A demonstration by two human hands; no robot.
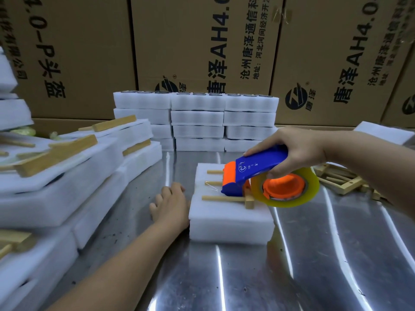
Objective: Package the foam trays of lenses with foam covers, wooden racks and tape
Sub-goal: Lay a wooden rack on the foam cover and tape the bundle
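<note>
The right hand (298, 149) gripped the blue tape dispenser (258, 169), its nose down on the wooden rack (226, 198) atop the foam pack (229, 221) mid-counter (314, 265). The left hand (171, 205), fingers relaxed, rested against the pack's left side.

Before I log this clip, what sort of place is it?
Probably a packing bench in a warehouse or small factory: printed cartons stand behind, foam trays are stacked on a steel table, and the right hand holds a tape dispenser over a foam pack.
</note>
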